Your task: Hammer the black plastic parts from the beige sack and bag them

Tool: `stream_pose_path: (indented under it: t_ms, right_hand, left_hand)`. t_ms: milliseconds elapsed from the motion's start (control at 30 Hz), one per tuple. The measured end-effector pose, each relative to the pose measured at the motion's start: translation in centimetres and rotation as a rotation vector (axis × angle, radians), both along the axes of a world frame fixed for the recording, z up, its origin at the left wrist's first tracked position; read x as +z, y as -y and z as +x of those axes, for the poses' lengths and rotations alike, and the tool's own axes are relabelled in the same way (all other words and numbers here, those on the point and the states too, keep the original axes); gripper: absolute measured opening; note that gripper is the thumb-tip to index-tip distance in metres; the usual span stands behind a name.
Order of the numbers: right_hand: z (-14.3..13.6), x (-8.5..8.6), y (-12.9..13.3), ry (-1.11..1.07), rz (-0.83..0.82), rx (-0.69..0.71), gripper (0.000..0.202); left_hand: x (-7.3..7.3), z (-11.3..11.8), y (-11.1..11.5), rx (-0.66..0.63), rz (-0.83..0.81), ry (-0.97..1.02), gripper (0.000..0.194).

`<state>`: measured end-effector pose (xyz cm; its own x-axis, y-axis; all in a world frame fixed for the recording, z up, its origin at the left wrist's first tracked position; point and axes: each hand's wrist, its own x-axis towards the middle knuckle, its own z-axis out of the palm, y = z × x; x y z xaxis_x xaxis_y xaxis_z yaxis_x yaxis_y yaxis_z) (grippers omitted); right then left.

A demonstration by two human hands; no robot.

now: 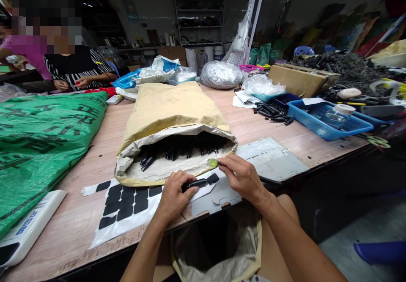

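My left hand (177, 193) is closed around a slim black part (197, 183), which lies level near the table's front edge. A black sticker (212, 179) sits at the part's right end. My right hand (242, 176) pinches a small tool with a round yellow-green end (212, 162), just above and right of the sticker. Left of my left hand lies a white sheet (127, 227) with several black rounded-square stickers. Behind both hands, a tan sack (177, 104) lies with its mouth open toward me, and several black parts (147, 161) show inside.
Green sack (47, 125) and white device (34, 227) lie left. Grey board (272, 159) is at the right front; beyond it are black parts (272, 110) and a blue tray (333, 132). Another open sack (253, 248) hangs below the edge. A person (79, 68) sits back left.
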<state>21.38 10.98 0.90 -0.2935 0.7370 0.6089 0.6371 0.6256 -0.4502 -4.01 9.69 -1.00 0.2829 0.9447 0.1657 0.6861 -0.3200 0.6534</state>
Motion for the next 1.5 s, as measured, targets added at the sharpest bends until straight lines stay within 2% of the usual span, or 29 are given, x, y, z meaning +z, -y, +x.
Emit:
stream_pose_path:
  t_ms: [200,367,433,567,767,933,1100,1267,1433,1500]
  right_hand:
    - [-2.6,1.3,1.6,-0.088,-0.050,0.105,0.022]
    - [-3.6,0.9,2.5,0.096,-0.092,0.097,0.027]
    - [-3.5,0.8,2.6,0.143,-0.099,0.082,0.028]
    - [-2.8,0.9,2.5,0.057,-0.059,0.025,0.026]
    - [-2.1,0.6,2.6,0.105,-0.092,0.047,0.026]
    - [-0.8,0.2,0.8,0.098,-0.028,-0.025,0.024]
    - [0.7,-1.3,-1.4,0.222,-0.010,-0.076,0.022]
    - [1.0,-2.8,-1.8,0.185,-0.041,-0.091,0.022]
    - [0.9,-2.5,-1.7,0.184,-0.075,-0.100,0.020]
    - [0.9,-2.5,-1.7,0.185,-0.080,-0.111,0.021]
  left_hand:
    - [0.0,0.1,0.1,0.024,-0.032,0.033,0.015]
    - [-0.1,0.2,0.1,0.043,-0.021,0.026,0.015]
    - [0.0,0.3,0.1,0.051,-0.026,0.026,0.014]
    - [0.2,0.4,0.1,0.055,-0.038,0.036,0.015]
    - [0.3,0.5,0.1,0.059,-0.035,0.027,0.015]
    - [0.3,0.4,0.2,0.050,-0.044,0.012,0.015]
    - [0.5,0.3,0.2,0.044,-0.041,0.008,0.014]
    - [0.7,0.5,0.4,0.044,-0.024,-0.009,0.016]
    - [0.3,0.5,0.0,0.047,-0.013,-0.037,0.017]
    - [0.7,0.6,0.4,0.043,-0.001,-0.034,0.015]
